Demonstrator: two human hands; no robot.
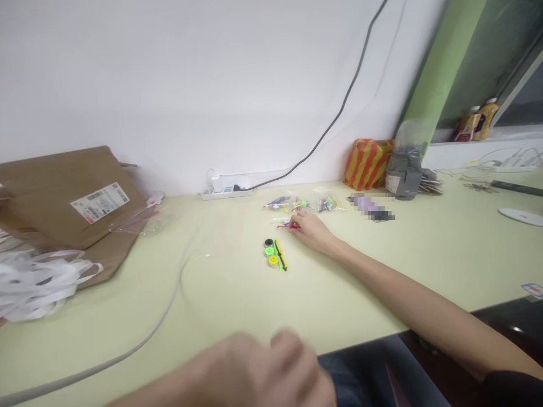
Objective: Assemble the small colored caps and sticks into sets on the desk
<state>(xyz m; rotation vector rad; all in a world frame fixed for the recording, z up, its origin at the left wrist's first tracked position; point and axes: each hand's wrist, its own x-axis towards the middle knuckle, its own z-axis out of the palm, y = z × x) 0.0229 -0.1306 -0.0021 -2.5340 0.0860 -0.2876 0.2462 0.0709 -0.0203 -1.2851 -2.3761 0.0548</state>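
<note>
My right hand reaches over the table, its fingertips pinched on a thin red plastic stick. A small blue piece lies by those fingertips, partly covered. My left hand, blurred at the bottom edge, is curled closed; whatever is inside it, if anything, is hidden. Between the hands stand small round clear pieces with a black top, a green top and a yellow top. Thin yellow, black and green sticks lie right beside them. Beyond my right hand are clear bags of coloured parts.
A brown paper parcel and white ribbon occupy the left side. A grey cable crosses the table. At the back are a power strip, a striped bag and a grey bag.
</note>
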